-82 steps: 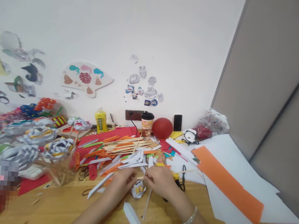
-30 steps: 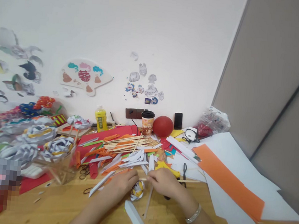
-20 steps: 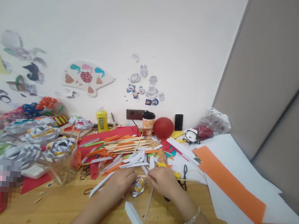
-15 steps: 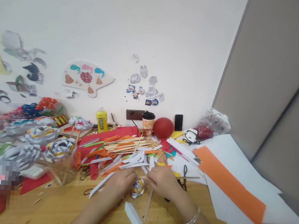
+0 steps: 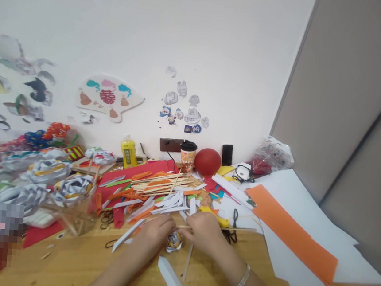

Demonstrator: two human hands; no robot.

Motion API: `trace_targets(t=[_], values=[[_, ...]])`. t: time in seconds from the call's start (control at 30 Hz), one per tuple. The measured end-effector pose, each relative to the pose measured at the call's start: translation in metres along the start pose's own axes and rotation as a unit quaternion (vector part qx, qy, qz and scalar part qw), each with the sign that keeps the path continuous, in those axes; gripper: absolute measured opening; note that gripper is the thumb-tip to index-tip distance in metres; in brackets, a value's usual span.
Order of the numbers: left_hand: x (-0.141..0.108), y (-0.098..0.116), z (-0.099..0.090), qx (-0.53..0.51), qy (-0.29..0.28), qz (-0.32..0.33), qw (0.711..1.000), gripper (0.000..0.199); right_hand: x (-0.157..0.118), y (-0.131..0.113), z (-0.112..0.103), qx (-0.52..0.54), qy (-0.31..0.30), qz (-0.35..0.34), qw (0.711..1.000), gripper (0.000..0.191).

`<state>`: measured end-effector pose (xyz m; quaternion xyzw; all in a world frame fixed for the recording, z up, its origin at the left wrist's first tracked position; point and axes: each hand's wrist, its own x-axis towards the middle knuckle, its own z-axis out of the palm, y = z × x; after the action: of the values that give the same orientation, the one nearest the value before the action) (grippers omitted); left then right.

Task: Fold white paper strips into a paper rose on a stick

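A small paper flower (image 5: 174, 241), white with yellow and dark edges, sits low between my hands. My left hand (image 5: 156, 231) is closed, its fingertips against the flower's left side. From the flower a thin wooden stick (image 5: 241, 229) runs out to the right, passing under my right hand (image 5: 204, 233), whose fingers are pinched around it close to the flower. My fingertips are partly hidden. Nearer to me lies a folded white paper strip (image 5: 172, 278), and a narrow pale strip (image 5: 187, 263) rests on the table below my right hand.
Behind my hands are piled wooden sticks (image 5: 156, 185) and white paper strips (image 5: 170, 204). A lidded cup (image 5: 188, 157), a yellow bottle (image 5: 128, 152) and a red balloon (image 5: 208, 161) stand along the wall. Finished paper flowers (image 5: 73, 188) crowd the left; orange paper (image 5: 296, 234) lies right.
My right hand has shifted slightly, its fingers now reaching lower toward the flower. The flower is a little more covered by my fingers. The camera view has moved slightly.
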<state>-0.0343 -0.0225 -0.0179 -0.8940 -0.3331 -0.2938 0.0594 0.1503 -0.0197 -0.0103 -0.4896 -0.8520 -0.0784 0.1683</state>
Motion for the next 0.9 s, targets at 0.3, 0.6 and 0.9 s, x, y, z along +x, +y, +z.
trace_targets(t=[0.3,0.6,0.9], values=[[0.004,0.002,-0.004,0.003,-0.054,-0.03,0.998,0.019,0.001,-0.007,0.007,-0.02,-0.015,-0.01,1.0,0.034],[0.014,-0.001,-0.023,-0.086,-0.172,-0.134,0.972,0.03,0.002,-0.006,0.001,-0.03,-0.054,-0.014,0.998,0.036],[0.008,-0.002,-0.017,0.013,-0.172,-0.04,0.984,0.023,0.005,-0.008,0.002,-0.066,-0.045,-0.063,0.995,0.033]])
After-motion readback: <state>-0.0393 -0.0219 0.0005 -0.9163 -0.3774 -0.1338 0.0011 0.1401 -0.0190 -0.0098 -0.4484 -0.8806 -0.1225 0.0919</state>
